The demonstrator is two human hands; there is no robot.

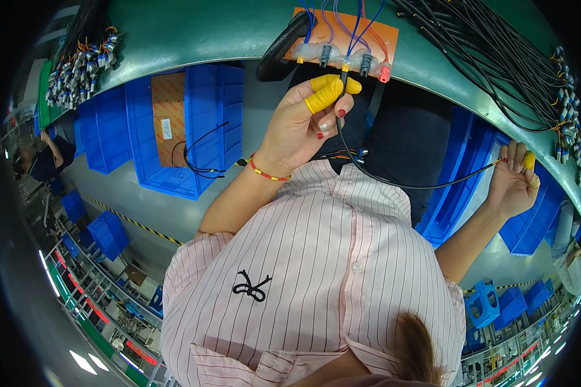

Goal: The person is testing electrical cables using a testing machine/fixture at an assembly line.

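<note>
My left hand (306,113), with yellow finger cots on it, pinches one end of a thin black cable (426,188). That end meets a yellow connector (345,67) on the edge of an orange board (382,37); whether it is fully seated I cannot tell. Black, yellow and red connectors (385,72) line the same edge, set in clear glue, with blue, purple and red wires rising behind. Off to the right, my right hand (515,180), also with yellow finger cots, closes its fingertips on the cable's other end. Between my hands the cable sags in a curve.
Black cables (490,58) with metal-ended connectors lie on the green bench (187,39) at right; another bundle (84,71) hangs at left. A black padded object (284,48) touches the board. Blue bins (206,122) stand below the bench. Other people are at both sides.
</note>
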